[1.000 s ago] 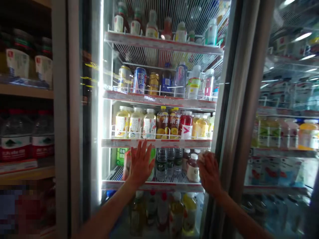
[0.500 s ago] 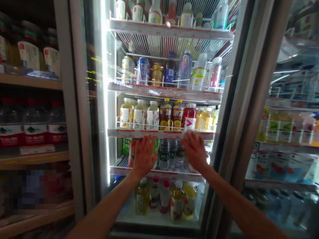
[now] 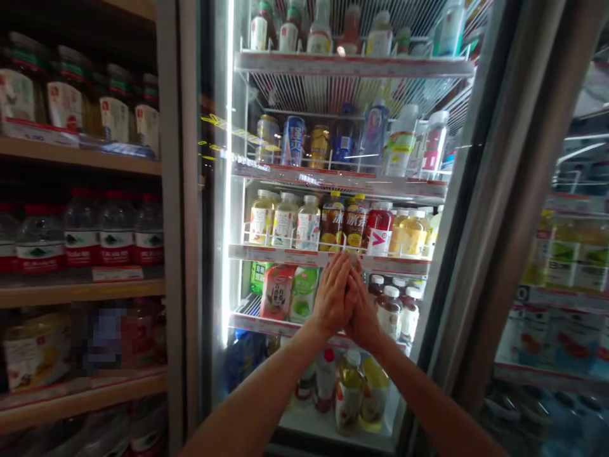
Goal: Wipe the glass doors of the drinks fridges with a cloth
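Note:
My left hand (image 3: 332,297) and my right hand (image 3: 362,316) meet palm to palm in front of a lit glass-fronted drinks cooler (image 3: 328,255). The fingers of both are stretched out and point upward. Nothing shows between the palms, and the left hand covers part of the right one. Behind them on the cooler's shelves are a red-pink drink pouch (image 3: 276,293), a green pouch (image 3: 303,295), dark tea bottles with yellow caps (image 3: 356,222) and white-capped bottles (image 3: 390,311). Neither hand touches a drink.
To the left stands a wooden shelf (image 3: 80,289) with red-capped water bottles (image 3: 117,231) and green-capped bottles (image 3: 114,108). A metal door frame (image 3: 495,209) runs along the cooler's right side. Beyond it is another cooler section with bottles and cartons (image 3: 566,343).
My hands were apart and now press together in the middle. The view has swung left, so the cooler sits further right and more of the wooden shelf shows.

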Demonstrator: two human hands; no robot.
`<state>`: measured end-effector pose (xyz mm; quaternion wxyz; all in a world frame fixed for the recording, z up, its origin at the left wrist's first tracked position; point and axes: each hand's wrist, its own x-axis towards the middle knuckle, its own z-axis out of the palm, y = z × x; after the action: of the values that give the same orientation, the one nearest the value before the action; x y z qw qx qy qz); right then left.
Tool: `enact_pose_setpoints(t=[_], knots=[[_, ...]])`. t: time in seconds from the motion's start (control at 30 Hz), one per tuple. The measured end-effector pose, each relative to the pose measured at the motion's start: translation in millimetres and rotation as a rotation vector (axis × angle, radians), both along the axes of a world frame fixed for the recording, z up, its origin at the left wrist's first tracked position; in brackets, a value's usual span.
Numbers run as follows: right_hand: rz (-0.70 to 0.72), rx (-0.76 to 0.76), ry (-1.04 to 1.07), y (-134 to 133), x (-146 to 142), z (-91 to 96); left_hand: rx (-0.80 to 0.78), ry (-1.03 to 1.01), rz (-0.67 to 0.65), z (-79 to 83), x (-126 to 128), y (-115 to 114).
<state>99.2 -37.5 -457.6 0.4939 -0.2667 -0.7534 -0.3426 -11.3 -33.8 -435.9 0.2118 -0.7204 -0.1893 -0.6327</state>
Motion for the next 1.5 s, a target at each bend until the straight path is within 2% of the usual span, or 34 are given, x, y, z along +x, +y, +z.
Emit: enact_pose_setpoints(t=[0.07,0.13,0.2,0.27,0.33,0.43,0.47,0.53,0.6,0.67,0.73,0.8,0.87,0.93,1.0,1.07,1.13,1.17,1.23,1.3,1.33,1.4,1.43,1.5], knots=[[-0.059,0.082,-0.033,-3.9,22.4,12.9,0.06,0.028,0.146,7.0,13.2,6.1],[-0.169,0.218,0.059,-4.2,39.0,32.4,0.169,0.07,0.262,12.5,21.9,12.9],[-0.257,0.308,0.147,-1.6,46.3,54.3,0.288,0.111,0.344,16.8,17.9,20.2],[-0.333,0.305,0.136,2.2,46.2,71.9,0.337,0.131,0.437,21.1,-5.7,28.1],[-0.392,0.281,0.1,5.6,42.3,80.2,0.282,0.092,0.502,27.0,-45.3,36.2],[-0.436,0.273,0.098,8.9,34.6,77.9,0.18,-0.154,0.562,37.3,-97.6,44.5],[-0.444,0.278,0.107,9.6,32.1,75.5,0.171,-0.239,0.567,39.2,-103.6,45.1],[-0.459,0.289,0.126,10.3,28.4,72.1,0.193,-0.293,0.562,37.8,-93.4,42.6],[-0.461,0.304,0.131,10.1,27.9,71.2,0.271,-0.116,0.534,30.5,-65.6,37.7],[-0.448,0.302,0.122,8.8,31.4,71.2,0.373,0.171,0.487,22.6,-44.6,34.9],[-0.433,0.294,0.11,7.1,37.4,69.6,0.374,0.288,0.483,19.7,-49.2,36.9],[-0.428,0.289,0.098,6.2,42.1,65.7,0.236,0.138,0.539,22.9,-78.2,42.0],[-0.429,0.299,0.114,7.0,40.4,62.4,0.038,-0.159,0.612,28.7,-110.3,46.4],[-0.421,0.278,0.147,8.9,29.6,64.1,-0.094,-0.395,0.669,33.0,-122.4,47.6],[-0.375,0.266,0.103,11.0,11.9,74.2,-0.052,-0.333,0.686,34.5,-109.9,46.6],[-0.337,0.266,0.019,13.1,-5.9,91.7,0.135,-0.017,0.653,34.9,-90.9,45.4],[-0.34,0.273,-0.015,15.5,-17.2,110.8,0.273,0.142,0.634,36.7,-89.9,45.9],[-0.359,0.264,-0.012,16.9,-19.6,118.6,0.298,0.118,0.641,38.5,-99.7,47.2],[-0.377,0.277,-0.025,20.0,-19.0,128.0,0.276,-0.056,0.673,43.3,-133.9,51.9],[-0.395,0.297,-0.04,23.1,-15.7,129.0,0.213,-0.272,0.705,48.1,-166.4,58.0],[-0.403,0.308,-0.041,24.4,-14.5,127.5,0.147,-0.406,0.742,49.9,-174.6,60.5],[-0.415,0.317,-0.038,26.1,-14.4,123.3,0.118,-0.454,0.746,52.2,-170.4,62.6],[-0.42,0.311,-0.041,26.3,-15.2,121.4,0.14,-0.378,0.724,53.0,-160.7,61.9],[-0.426,0.298,-0.047,25.4,-16.4,119.8,0.238,-0.094,0.648,56.3,-140.2,58.4]])
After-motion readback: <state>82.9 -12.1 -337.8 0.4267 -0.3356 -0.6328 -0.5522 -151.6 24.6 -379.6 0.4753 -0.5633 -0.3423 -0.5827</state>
